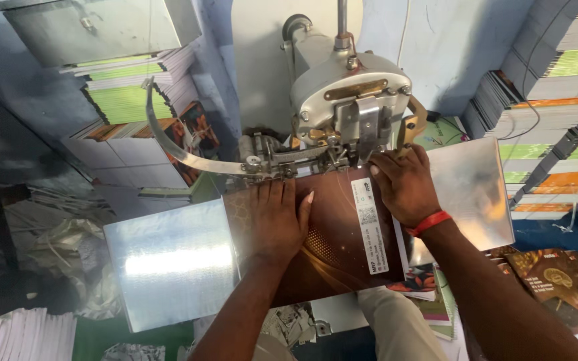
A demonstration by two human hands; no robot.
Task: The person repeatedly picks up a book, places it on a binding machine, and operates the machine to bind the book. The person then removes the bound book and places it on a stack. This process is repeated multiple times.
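**Two hands press one brown booklet under the stitching head**

A single brown booklet (329, 247) lies on the shiny metal surface (168, 264), its far edge pushed up against the machine head (349, 93). The left hand (277, 224) rests flat and open on the cover, fingers spread and pointing to the far side, gripping nothing. The right hand (404, 187) bears down on the booklet's far right corner, fingers curled just under the head (whether it pinches the cover edge or only presses, I cannot tell). A red band (429, 222) circles that wrist.

The booklet's near edge overhangs the surface toward the person's lap. To the left of the left hand, one broad stretch of bare metal runs to the surface's left edge; to the right of the right hand, a smaller bare panel reaches its right edge. A curved metal lever (168, 140) sweeps up from the mechanism on the far left.

Room around is tight: stacks of booklets (550, 113) rise at the right, more stacks (135, 87) at the far left, one white pile (21, 334) at the near left, and loose printed covers (556, 281) lie at the near right.
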